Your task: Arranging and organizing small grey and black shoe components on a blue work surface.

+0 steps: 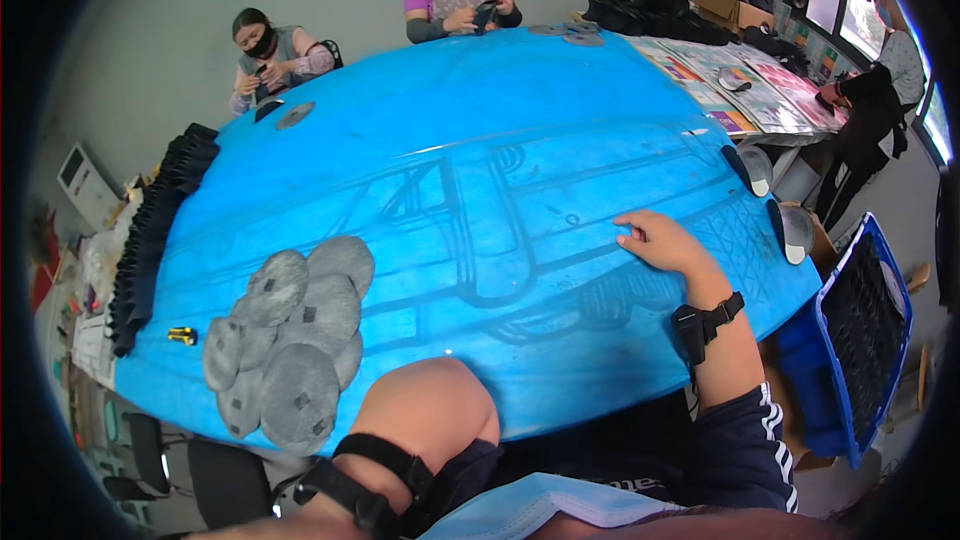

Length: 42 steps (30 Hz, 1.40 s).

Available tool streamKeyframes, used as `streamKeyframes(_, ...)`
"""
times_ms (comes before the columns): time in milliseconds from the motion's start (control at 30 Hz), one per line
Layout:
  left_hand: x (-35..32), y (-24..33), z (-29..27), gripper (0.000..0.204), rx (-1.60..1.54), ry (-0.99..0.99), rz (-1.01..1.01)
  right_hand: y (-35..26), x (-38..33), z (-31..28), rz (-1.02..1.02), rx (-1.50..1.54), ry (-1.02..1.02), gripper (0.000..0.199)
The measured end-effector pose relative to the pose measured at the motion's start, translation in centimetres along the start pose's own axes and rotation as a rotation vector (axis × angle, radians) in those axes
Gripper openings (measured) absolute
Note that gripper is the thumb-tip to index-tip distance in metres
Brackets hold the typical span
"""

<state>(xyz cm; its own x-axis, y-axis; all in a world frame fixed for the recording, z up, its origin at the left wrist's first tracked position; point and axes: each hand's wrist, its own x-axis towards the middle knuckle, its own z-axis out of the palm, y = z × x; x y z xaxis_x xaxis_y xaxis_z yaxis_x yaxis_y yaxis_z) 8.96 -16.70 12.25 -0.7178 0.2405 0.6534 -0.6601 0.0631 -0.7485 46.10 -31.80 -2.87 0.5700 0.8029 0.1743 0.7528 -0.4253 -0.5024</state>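
Observation:
My right hand (655,240) rests on the blue table cover (570,175), its fingers loosely bent, with a gap between thumb and forefinger and nothing held. A black strap with a small device (705,325) circles that forearm. My left arm (430,400) is bent, its elbow at the table's near edge and its forearm running toward the lower left. The left hand itself is out of the picture. Beyond that elbow lies an overlapping heap of round grey felt-like pads (305,395), some with a small dark square mark. Left of the heap is a small yellow-and-black object (182,336).
A long row of black pieces (150,230) lines the left edge. Two black-and-grey pieces (790,230) lie at the right edge, near a blue crate (800,380) of black items. Two people (460,0) sit handling dark pieces across the table; another stands at right beside a second table (750,90).

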Motion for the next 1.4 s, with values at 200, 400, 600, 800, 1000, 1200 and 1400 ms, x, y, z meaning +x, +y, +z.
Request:
streamKeyframes(200, -2.2, -4.9, -1.4, 0.004, 0.535, 0.160, -0.252, 0.8, -0.7, -0.3, 0.036, -0.038, 0.001, 0.036)
streamKeyframes(400, -4.2, -7.1, -0.9, 0.013, 0.353, -0.096, -0.935, 1.2, -0.6, -0.3, 0.047, -0.036, -0.009, 0.037)
streamKeyframes(600, -4.4, -6.9, -0.6, 0.011, 0.638, 0.042, -0.571, 0.2, -0.2, -0.2, 0.028, -0.025, -0.016, 0.036)
streamKeyframes(800, -5.1, -7.2, -0.3, 0.016, 0.551, 0.017, -0.607, 1.7, -0.4, 0.1, -0.012, 0.022, 0.008, 0.036)
streamKeyframes(1000, -4.8, -7.0, 0.0, 0.012, 0.668, 0.037, -0.470, 1.1, -0.3, 0.1, 0.016, -0.024, -0.022, 0.036)
streamKeyframes(1200, -4.0, -7.4, 0.6, 0.006, 0.610, 0.296, -0.122, 1.0, -0.4, -0.1, 0.002, -0.002, -0.027, 0.036)
streamKeyframes(1400, -4.2, -7.2, 0.2, 0.004, 0.639, 0.268, -0.127, 1.0, -0.4, -0.1, 0.037, 0.001, -0.029, 0.036)
